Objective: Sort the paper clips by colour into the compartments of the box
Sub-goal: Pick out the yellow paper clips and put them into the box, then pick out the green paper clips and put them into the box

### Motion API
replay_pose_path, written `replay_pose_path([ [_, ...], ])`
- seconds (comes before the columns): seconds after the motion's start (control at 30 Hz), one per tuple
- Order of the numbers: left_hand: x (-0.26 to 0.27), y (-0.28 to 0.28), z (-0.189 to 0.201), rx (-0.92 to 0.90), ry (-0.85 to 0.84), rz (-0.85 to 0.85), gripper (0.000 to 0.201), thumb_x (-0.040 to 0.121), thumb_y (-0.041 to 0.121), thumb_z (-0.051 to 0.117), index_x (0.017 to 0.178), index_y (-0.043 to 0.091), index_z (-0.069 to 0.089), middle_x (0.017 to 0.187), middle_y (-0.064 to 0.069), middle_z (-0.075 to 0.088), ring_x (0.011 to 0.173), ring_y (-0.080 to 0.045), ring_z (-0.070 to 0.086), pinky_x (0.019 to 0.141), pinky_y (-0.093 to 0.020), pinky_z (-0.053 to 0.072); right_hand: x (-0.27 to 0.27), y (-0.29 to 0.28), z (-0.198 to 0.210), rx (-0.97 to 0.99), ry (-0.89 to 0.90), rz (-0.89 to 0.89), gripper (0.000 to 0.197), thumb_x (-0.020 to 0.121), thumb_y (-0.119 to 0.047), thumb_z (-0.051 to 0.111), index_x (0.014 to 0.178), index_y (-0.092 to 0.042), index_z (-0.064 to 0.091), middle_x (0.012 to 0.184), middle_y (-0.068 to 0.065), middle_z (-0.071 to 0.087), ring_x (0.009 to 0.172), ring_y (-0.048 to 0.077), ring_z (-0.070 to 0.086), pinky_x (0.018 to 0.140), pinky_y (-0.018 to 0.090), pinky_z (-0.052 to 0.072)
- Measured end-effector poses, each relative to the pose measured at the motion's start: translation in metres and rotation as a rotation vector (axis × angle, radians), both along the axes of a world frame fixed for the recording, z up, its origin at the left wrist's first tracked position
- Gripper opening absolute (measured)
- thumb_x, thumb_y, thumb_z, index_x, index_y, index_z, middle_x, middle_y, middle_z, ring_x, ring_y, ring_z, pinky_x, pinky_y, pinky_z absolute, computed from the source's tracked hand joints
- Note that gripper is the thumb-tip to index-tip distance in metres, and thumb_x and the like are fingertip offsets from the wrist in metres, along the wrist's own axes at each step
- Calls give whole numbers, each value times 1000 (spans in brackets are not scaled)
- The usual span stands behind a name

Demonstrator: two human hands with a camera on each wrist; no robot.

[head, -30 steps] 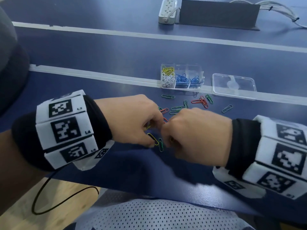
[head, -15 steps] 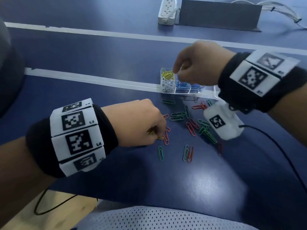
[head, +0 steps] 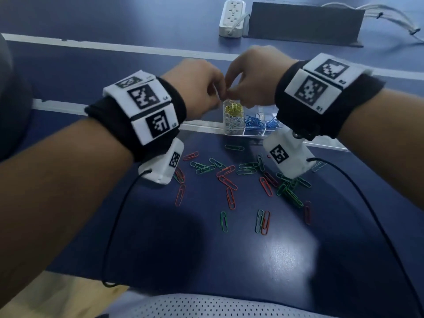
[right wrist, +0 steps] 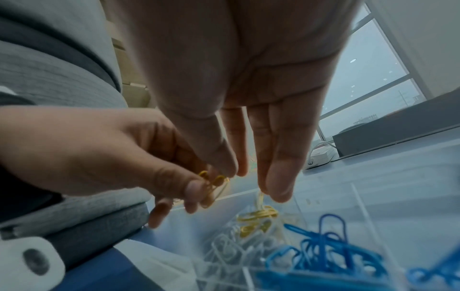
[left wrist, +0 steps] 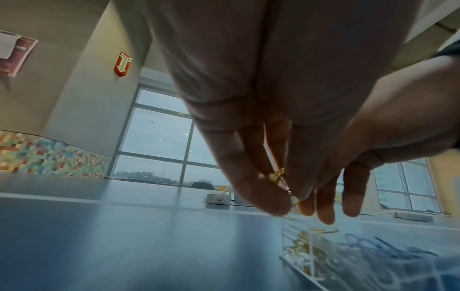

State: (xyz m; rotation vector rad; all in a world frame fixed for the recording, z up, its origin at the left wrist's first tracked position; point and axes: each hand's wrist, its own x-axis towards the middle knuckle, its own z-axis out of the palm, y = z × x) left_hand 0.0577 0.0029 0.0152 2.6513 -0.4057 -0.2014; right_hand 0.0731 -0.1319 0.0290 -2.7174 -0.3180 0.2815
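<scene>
The dark blue counter (head: 229, 260) carries a clear compartment box (head: 234, 131), scattered red and green paper clips (head: 229, 180), and a white power strip (head: 231, 18).

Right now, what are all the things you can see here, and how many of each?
Box: one, clear, far side of the table, under both hands.
Yellow clips: a heap, back-left compartment.
White clips: a heap, front-left compartment.
Blue clips: a heap, the compartments to the right.
Red clips: about ten, loose on the table.
Green clips: about fifteen, loose among the red ones.
Table: one, dark blue with white lines.
Power strip: one, white, far edge.
Left hand: pinches yellow clips above the box.
Right hand: fingers at those clips; what it grips is unclear.
</scene>
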Motion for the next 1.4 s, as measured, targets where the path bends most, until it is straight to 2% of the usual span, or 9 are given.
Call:
replay_pose_path([
  [0.07,8,-4,0,9,-8,10,10,84,14,60,85,22,66,81,0,64,60,-19,63,53,-21,46,-2,-3,1,32,9,-10,12,80,-27,59,83,-29,71,76,0,68,77,21,70,80,35,58],
  [0.23,19,-10,-5,35,-80,3,16,85,13,59,92,19,71,83,0,63,56,2,46,74,-22,43,-2,-13,0,38,23,-37,27,84,-18,46,88,-23,72,87,6,74,71,24,71,74,38,60],
  [0.33,19,-17,-6,74,-92,-12,17,85,12,57,93,19,71,82,0,60,57,-3,47,75,-23,43,-2,-23,0,54,-41,-56,28,85,-18,45,93,-24,72,91,2,71,76,21,64,80,39,58],
  [0.5,20,-30,-7,159,-87,-87,22,81,9,63,98,20,69,85,2,66,77,-13,56,80,-27,49,-6,-38,-2,63,-84,-69,26,84,-20,47,91,-24,71,83,-2,62,80,19,59,85,36,55],
  [0.83,23,-19,-2,114,-28,-5,28,75,20,75,102,19,68,94,2,65,77,-16,59,79,-25,45,-15,-56,-11,72,-82,-86,30,82,-19,45,94,-23,72,87,1,61,99,22,61,89,30,49],
  [1.0,20,-19,-3,130,70,12,10,79,13,69,88,17,71,71,1,66,62,-20,64,69,-25,51,-18,-54,-14,80,-63,-78,27,82,-20,47,92,-24,72,86,1,60,97,23,62,90,33,51],
  [1.17,23,-27,-4,130,-57,-10,16,80,8,67,90,18,74,58,11,54,55,-1,49,73,-20,39,-23,-50,-17,81,-77,-61,27,81,-22,48,93,-26,72,98,6,67,96,25,62,90,34,51],
  [1.3,24,-31,-7,149,-102,-85,19,79,5,67,92,17,75,77,-4,68,74,-14,56,76,-23,43,-24,-50,-18,59,-93,-62,28,82,-22,47,94,-27,72,85,3,58,84,23,56,85,29,49],
  [1.4,26,-30,-10,167,-118,-107,18,79,7,67,90,18,76,81,-6,68,76,-16,57,74,-24,44,-26,-50,-17,56,-105,-51,28,81,-22,47,94,-26,72,83,2,57,82,22,55,83,28,48],
])
